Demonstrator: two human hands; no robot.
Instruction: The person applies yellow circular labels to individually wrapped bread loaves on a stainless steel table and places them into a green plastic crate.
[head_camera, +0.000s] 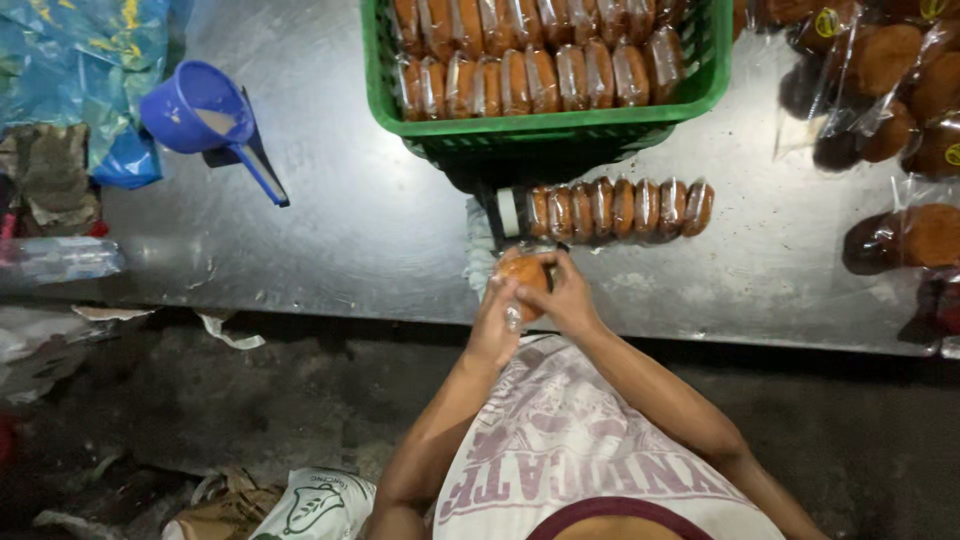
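Round brown bun (524, 275) in a clear plastic wrapper, held just above the near edge of the steel table (350, 230), in front of the torso. Probably light and soft, easily squashed; wrapper likely slippery and crinkly, so best taken by the sides with gentle pressure, or by the loose plastic at the end. Cupped between both hands: left hand (495, 325) below and to the left, fingers curled up around the lower side and the trailing plastic; right hand (568, 298) on the right, fingers folded over the top edge, pinching the wrapper. Both grips closed on the bun, neither spread. Just behind, lying on the table, a row of wrapped buns (615, 208) standing on edge side by side. Beyond that, a green plastic crate (560, 125) packed with more wrapped buns in rows. At far right, loose bagged darker buns (890, 90) scattered on the table. At left, a blue plastic scoop (205, 115) with a handle, beside crumpled blue plastic sheeting (70, 60). Dark floor below, with a white printed sack (315, 505) near the left elbow.
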